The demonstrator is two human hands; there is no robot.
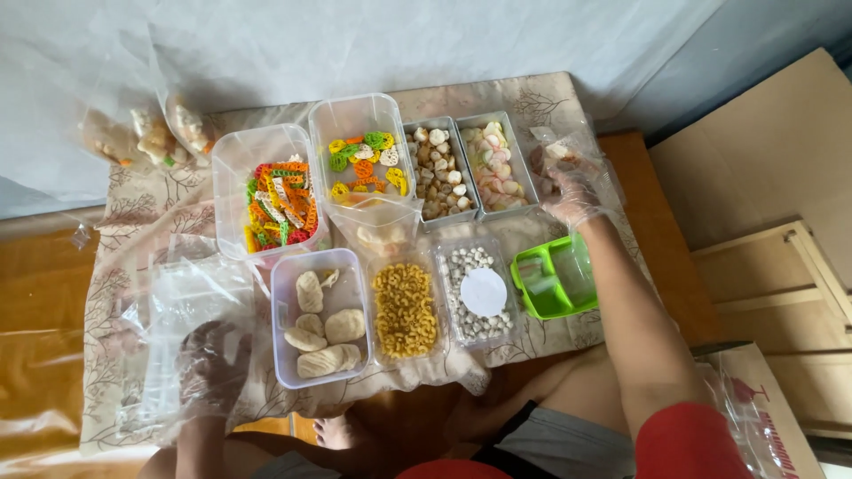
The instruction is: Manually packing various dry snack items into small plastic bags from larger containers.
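Your right hand [572, 191], gloved, closes its fingers around a clear bag [568, 151] at 2 o'clock, beside the pink-cracker tray [497, 164]. Your left hand [211, 368] lies flat, fingers spread, on plastic bags [182, 297] at 8 o'clock. Risk: your forearm may tip the green container [555, 279] beneath it.

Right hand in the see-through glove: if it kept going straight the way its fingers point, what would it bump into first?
The right hand points up and left across the table, so it would probably meet the tub of pink and white crackers first. Its fingertips are already beside that rim; depth is hard to judge.
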